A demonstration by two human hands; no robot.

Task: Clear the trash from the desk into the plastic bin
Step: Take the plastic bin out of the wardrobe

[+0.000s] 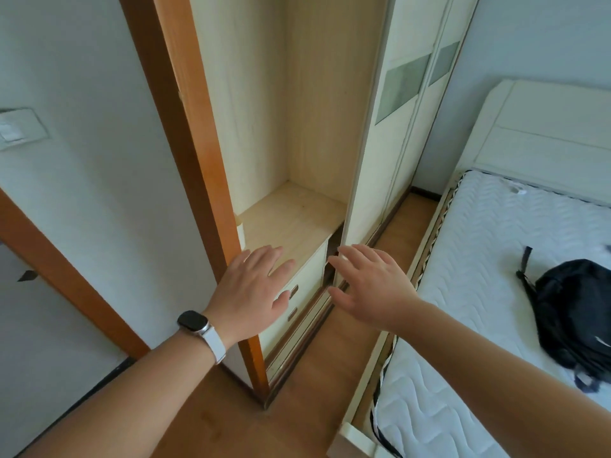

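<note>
No desk, trash or plastic bin shows in the head view. My left hand (254, 289), with a dark watch on a white strap at the wrist, is stretched out flat with straight fingers in front of an open wardrobe. My right hand (370, 285) is held out beside it, fingers spread and straight, in front of the wardrobe's sliding door edge. Neither hand holds anything.
The pale wooden wardrobe (297, 127) stands open, with a bare shelf (291, 219) above two drawers (297, 292). Its sliding doors (403, 127) are to the right. A bed with a white mattress (479, 292) carries a black backpack (575, 312). A door frame (185, 160) and wall are on the left.
</note>
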